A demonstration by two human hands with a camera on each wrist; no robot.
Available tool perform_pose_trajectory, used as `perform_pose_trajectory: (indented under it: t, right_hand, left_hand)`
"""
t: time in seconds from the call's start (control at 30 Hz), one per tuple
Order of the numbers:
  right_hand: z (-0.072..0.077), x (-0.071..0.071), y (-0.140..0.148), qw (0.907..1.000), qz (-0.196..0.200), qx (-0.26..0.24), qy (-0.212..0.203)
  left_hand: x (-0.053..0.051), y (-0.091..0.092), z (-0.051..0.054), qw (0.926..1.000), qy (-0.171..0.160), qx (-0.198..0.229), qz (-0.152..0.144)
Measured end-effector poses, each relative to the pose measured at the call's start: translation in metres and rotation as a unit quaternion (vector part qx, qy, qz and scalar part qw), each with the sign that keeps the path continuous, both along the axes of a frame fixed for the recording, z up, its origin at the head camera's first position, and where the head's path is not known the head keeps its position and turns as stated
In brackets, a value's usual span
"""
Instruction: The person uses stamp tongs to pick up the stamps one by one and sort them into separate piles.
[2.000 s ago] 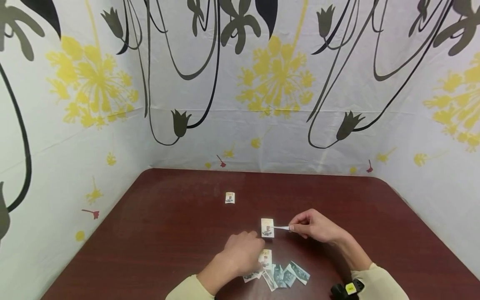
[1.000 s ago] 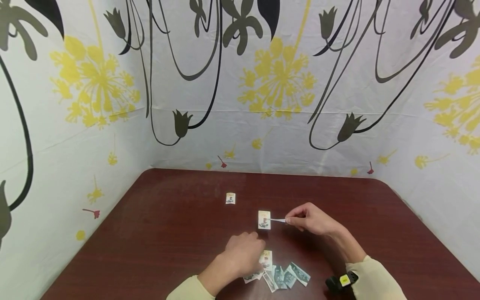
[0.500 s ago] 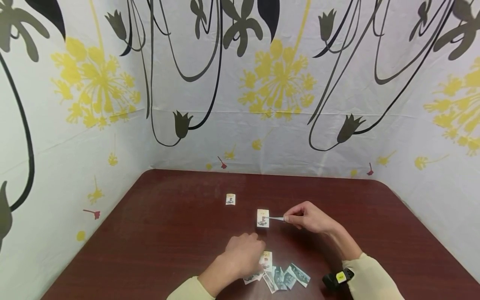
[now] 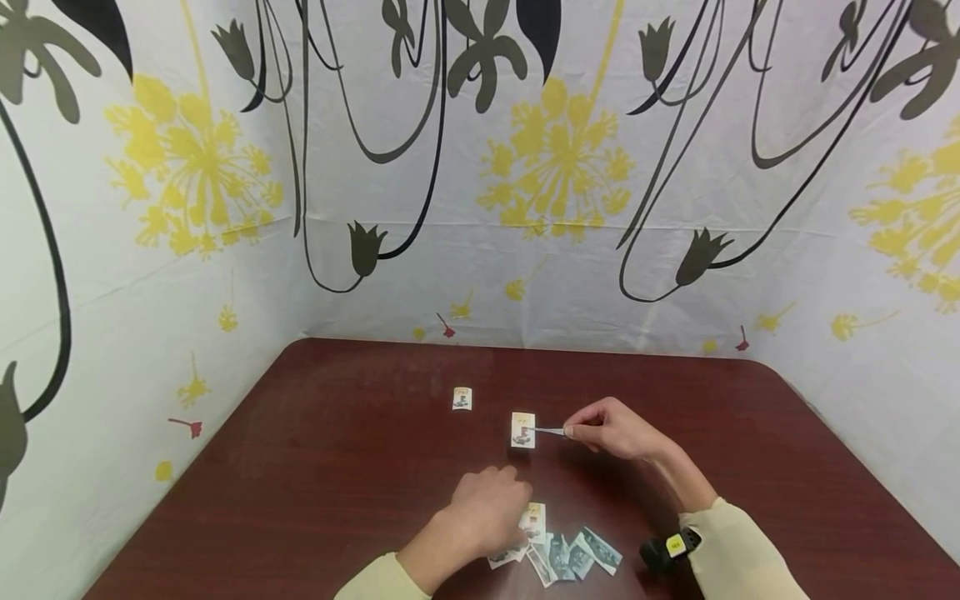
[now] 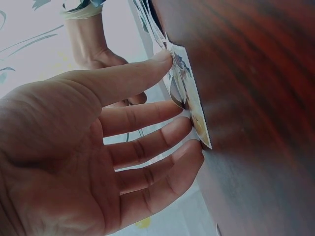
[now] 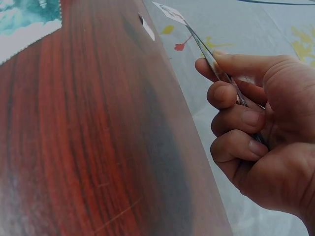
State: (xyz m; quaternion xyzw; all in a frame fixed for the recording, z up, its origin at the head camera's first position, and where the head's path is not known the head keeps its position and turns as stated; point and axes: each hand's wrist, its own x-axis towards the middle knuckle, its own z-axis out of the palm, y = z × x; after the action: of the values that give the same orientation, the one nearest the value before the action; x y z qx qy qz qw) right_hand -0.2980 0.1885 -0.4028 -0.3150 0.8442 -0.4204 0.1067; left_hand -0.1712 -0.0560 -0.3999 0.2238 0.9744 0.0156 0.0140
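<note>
Right hand point(image 4: 611, 429): I see it gripping slim metal tweezers point(image 6: 216, 66), thumb against forefinger, the other fingers curled along the shank; a hold chosen, I suppose, for fine control at the tips.
Held stamp point(image 4: 523, 431): it sits in the tweezers' tips, at nine o'clock from that hand, picture towards my head camera. I judge it raised off the bench point(image 4: 337, 467), since my right wrist view sets it against the patterned cloth point(image 4: 555, 167). The tweezers probably spare the paper from skin and creases.
Left hand point(image 4: 491, 504): at seven o'clock from the held stamp, back of the hand up, not clenched; my left wrist view shows fingers only loosely bent, thumb and fingertips touching a tooth-edged stamp point(image 5: 192, 91). Likely this steadies the papers there; I cannot tell how hard it presses.
Blue-green stamps point(image 4: 600, 550): a loose, overlapping spread at four o'clock from the left hand, perhaps left fanned so each edge can be reached.
Lone stamp point(image 4: 462, 398): on the bench at ten o'clock from the held one, well apart from the spread, presumably to avoid mixing.
Wrist device point(image 4: 671, 547): black, yellow-labelled, at the right sleeve; probably my camera on that side.
</note>
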Motion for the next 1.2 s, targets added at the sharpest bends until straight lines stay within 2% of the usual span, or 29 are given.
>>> perform_pose_trajectory:
  t: [0.67,1.2]
  right_hand:
    - [0.003,-0.007,-0.014,0.9997,-0.018,0.008,-0.012]
    - [-0.005,-0.019,-0.024,0.9987,-0.04,0.009,-0.029]
  left_hand:
    - [0.001,0.001,0.0,1.0,0.005,-0.008,0.001]
    - [-0.001,0.001,-0.003,0.9999,0.008,-0.011,0.002]
